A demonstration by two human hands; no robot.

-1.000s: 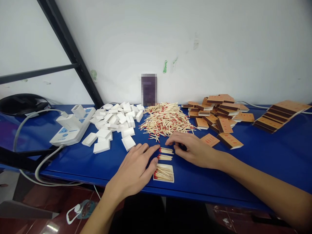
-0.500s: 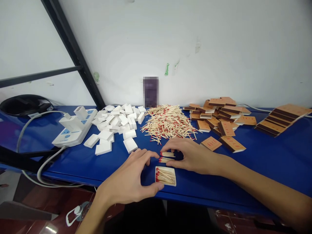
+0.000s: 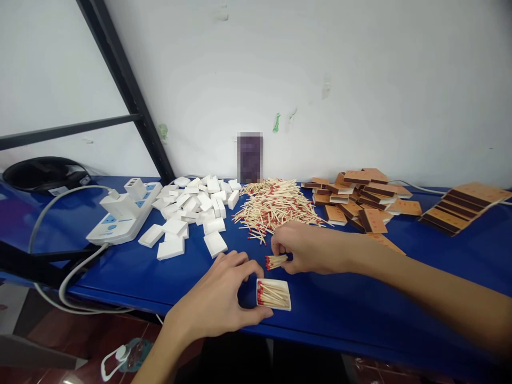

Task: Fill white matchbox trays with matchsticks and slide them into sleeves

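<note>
A small white matchbox tray lies on the blue table with matches inside, their red heads to the left. My left hand grips its left end, thumb at the near side and index finger at the far side. Just beyond the tray, my right hand is closed on a small bunch of matches, heads pointing left. Behind that hand spreads a big heap of loose matches.
White trays are piled left of the heap. Orange-brown matchbox sleeves are stacked to the right, with flattened ones farther right. A power strip with plugs and cables lies at left, near a black frame post.
My right hand has drawn the two rows of matches together into one bunch. My left finger and thumb have closed in on the tray.
</note>
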